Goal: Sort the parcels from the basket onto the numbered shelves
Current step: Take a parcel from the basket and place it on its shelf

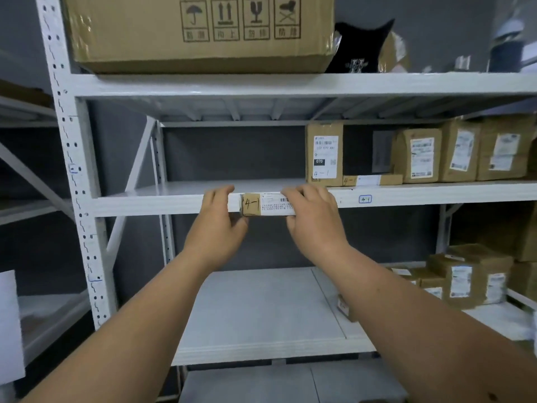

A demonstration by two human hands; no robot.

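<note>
The white shelf unit (180,205) carried a "4-1" tag (365,199) on its middle ledge. Against that ledge's front edge, the left hand (217,225) and right hand (315,216) gripped a flat parcel (263,205) marked "4-1", fingers curled around its ends.

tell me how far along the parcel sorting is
Done: several parcels already stand on the shelf tagged 4-1. In hand: the left hand and right hand hold a flat parcel marked 4-1 at that shelf's front edge. Left: setting it down; the basket is out of view.
</note>
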